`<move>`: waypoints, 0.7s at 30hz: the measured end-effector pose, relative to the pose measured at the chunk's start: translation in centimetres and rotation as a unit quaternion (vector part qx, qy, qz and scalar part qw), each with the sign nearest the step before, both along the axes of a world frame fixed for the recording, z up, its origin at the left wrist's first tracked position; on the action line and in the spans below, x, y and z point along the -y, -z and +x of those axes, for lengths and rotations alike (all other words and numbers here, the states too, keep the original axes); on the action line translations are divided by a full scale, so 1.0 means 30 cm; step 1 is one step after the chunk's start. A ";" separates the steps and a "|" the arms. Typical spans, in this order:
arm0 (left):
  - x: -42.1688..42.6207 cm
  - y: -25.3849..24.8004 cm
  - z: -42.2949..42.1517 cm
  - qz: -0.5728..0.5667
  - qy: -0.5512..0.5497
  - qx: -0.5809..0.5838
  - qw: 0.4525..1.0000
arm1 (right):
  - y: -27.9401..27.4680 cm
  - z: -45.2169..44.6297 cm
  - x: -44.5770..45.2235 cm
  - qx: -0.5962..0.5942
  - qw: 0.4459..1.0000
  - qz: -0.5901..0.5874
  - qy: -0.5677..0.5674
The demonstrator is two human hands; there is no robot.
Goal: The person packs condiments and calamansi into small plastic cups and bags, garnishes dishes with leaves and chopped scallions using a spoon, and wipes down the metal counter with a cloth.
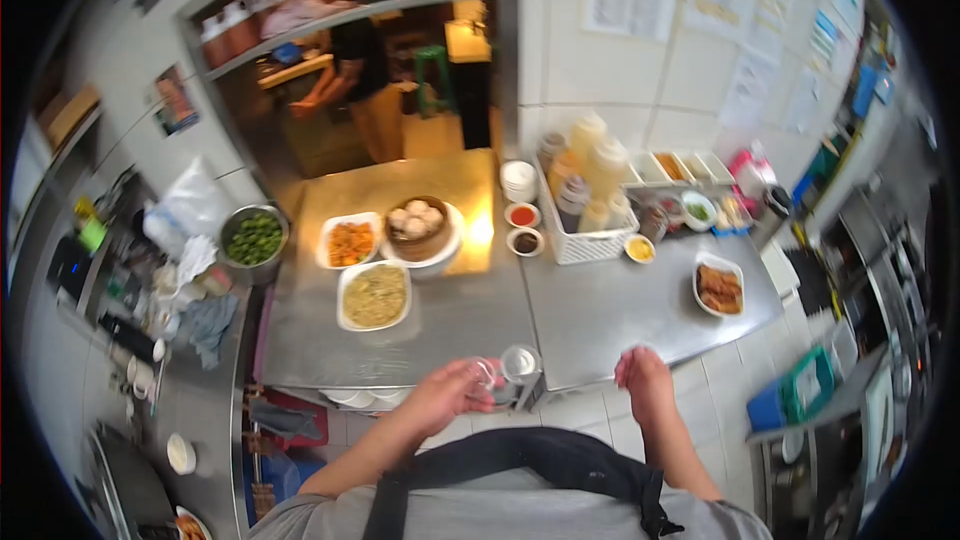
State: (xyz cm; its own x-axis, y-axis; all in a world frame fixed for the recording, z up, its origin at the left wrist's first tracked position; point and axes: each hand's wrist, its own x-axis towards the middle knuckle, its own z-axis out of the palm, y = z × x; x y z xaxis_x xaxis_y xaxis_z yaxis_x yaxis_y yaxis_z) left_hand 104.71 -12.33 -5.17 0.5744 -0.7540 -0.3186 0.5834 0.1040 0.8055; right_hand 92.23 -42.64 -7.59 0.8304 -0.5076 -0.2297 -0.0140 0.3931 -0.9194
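Note:
My left hand (450,397) is closed around a small clear plastic cup (484,372) at the front edge of the steel counter. Right beside it is a second clear cup (519,363), close to my fingertips. Over the counter's front edge on the right, my right hand (647,378) has its fingers curled together; whatever they hold, if anything, is hidden. Nearest to that hand on the counter is a white bowl of browned food pieces (719,285).
Across the counter (450,330) stand a noodle-like dish (374,296), an orange dish (350,243), a steamer of dumplings (416,219), sauce cups (523,242) and a white basket of bottles (592,242). A metal bowl of greens (254,237) is left. Another person (362,80) stands beyond the hatch.

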 end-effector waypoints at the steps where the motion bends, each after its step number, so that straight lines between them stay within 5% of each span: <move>1: 0.030 0.000 0.040 0.007 0.022 -0.014 1.000 | -0.011 0.018 0.040 0.013 1.000 -0.005 0.017; 9: 0.426 -0.017 0.197 -0.047 0.018 -0.013 0.999 | -0.208 0.161 0.402 0.060 0.971 -0.201 0.114; 13: 0.640 -0.045 0.171 -0.021 -0.019 0.008 1.000 | -0.237 0.339 0.664 0.026 0.973 -0.205 0.102; 15: 0.736 -0.022 0.157 -0.025 -0.046 -0.001 0.999 | -0.213 0.487 0.803 -0.013 0.821 -0.565 0.076; 16: 0.778 -0.014 0.153 -0.024 -0.059 -0.008 0.998 | -0.237 0.549 0.837 -0.004 0.822 -0.566 0.062; 18: 0.857 -0.013 0.122 -0.025 -0.085 -0.024 0.996 | -0.254 0.633 0.857 -0.045 0.641 -0.766 0.004; 21: 0.954 -0.014 0.098 -0.017 -0.118 -0.041 0.992 | -0.186 0.765 0.905 -0.090 0.614 -0.773 -0.130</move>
